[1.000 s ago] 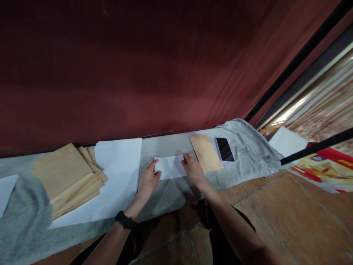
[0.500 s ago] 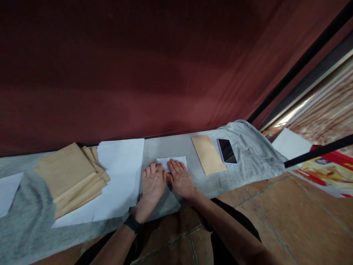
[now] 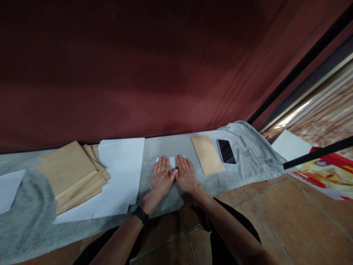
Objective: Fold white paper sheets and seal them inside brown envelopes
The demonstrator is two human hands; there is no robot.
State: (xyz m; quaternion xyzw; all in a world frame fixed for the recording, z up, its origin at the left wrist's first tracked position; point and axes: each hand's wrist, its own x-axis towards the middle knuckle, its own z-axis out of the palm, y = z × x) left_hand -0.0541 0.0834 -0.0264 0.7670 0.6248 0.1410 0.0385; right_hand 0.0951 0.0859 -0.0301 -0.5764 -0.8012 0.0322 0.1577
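A small folded white paper [image 3: 172, 162] lies on the grey cloth, mostly covered by my two hands. My left hand [image 3: 162, 177] rests flat on its left part, fingers stretched out and pointing away from me. Beside it, my right hand [image 3: 186, 174] presses flat on the right part, its fingers also straight. The two thumbs come close together over the paper's near side. Just right of my right hand lies a single brown envelope [image 3: 208, 154]. To the left of my left hand is a stack of white paper sheets [image 3: 121, 176].
Several brown envelopes [image 3: 70, 169] overlap the white stack. A phone [image 3: 227, 151] lies right of the single envelope on the grey cloth [image 3: 248, 162]. Another white sheet [image 3: 9, 189] sits at far left. A dark red panel [image 3: 138, 73] rises behind; a colourful box [image 3: 328, 169] is at right.
My left hand has slid right and up over the paper, and my right hand has shifted slightly right. More of the paper is now covered. The other things stay put.
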